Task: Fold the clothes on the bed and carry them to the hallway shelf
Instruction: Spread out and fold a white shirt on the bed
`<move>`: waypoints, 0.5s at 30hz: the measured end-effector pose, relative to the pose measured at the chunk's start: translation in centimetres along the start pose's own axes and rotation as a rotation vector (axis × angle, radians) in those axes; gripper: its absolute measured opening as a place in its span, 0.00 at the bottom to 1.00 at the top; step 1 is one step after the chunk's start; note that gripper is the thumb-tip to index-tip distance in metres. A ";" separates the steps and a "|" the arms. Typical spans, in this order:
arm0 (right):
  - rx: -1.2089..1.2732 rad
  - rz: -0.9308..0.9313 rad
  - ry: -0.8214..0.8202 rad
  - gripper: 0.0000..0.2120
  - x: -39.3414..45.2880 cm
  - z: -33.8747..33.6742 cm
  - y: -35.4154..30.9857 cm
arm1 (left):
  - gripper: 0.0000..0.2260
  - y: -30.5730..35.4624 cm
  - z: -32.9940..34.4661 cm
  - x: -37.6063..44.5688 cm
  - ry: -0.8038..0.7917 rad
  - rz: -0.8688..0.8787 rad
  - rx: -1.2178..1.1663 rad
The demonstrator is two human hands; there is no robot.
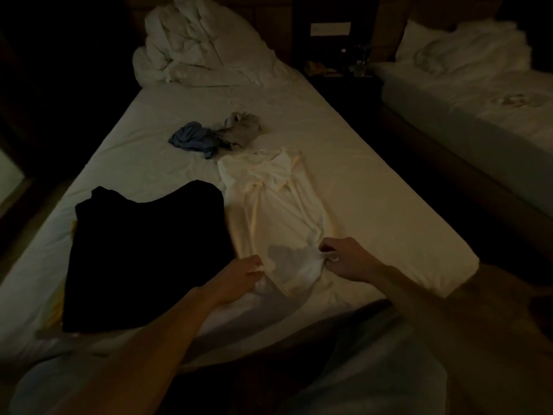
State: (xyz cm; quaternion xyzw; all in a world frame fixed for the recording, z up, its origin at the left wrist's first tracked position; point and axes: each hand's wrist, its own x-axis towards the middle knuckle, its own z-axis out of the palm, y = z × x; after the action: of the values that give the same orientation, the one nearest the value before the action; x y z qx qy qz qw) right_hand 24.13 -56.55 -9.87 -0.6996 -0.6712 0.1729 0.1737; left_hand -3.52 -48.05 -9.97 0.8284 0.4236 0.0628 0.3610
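You have the white shirt (270,211) laid flat on the bed (359,181), its long axis running near to far, collar at the far end and hem toward you. Your left hand (239,280) touches the hem's left corner, fingers bent on the cloth; whether that grip is closed on it you cannot tell. Your right hand (344,259) pinches the hem's right corner. A folded black garment (143,250) lies just left of the shirt. Farther up the bed sit a crumpled blue garment (194,139) and a grey one (239,130), touching each other. A bunched white duvet (194,46) lies at the far end.
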 end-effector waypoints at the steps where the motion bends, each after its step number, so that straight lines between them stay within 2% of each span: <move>1: 0.056 0.011 0.062 0.04 0.7 -0.8 -0.4 | 0.04 0.4 -0.6 0.4 0.060 -0.012 -0.133; 2: 0.109 0.008 0.123 0.05 1.5 -1.6 -0.9 | 0.04 0.8 -1.5 1.1 0.130 -0.035 -0.242; 4: 0.148 -0.023 0.243 0.16 3.7 -3.5 -1.4 | 0.08 1.1 -3.8 2.7 0.250 -0.081 -0.375; 5: 0.174 -0.010 0.273 0.19 5.0 -4.6 -1.7 | 0.08 1.2 -5.0 3.7 0.305 -0.088 -0.430; 9: 0.492 0.199 0.367 0.14 11.0 -7.5 -2.1 | 0.10 0.9 -9.9 8.0 0.489 -0.206 -0.767; 12: 0.572 0.327 0.492 0.10 16.5 -8.2 -2.0 | 0.16 0.1 -12.9 11.8 0.487 -0.252 -0.884; 13: 0.547 0.343 0.514 0.08 18.5 -8.3 -1.7 | 0.15 -0.4 -13.9 13.3 0.464 -0.248 -0.895; 15: 0.486 0.348 0.514 0.08 22.5 -8.5 -1.1 | 0.07 -1.5 -15.7 16.4 0.431 -0.206 -0.899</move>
State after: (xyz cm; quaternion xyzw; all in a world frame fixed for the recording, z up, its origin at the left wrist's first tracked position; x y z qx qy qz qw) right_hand 28.06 -34.11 -2.02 -0.7620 -0.4168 0.1729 0.4645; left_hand -0.56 -26.63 -2.78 0.5132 0.4990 0.3723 0.5908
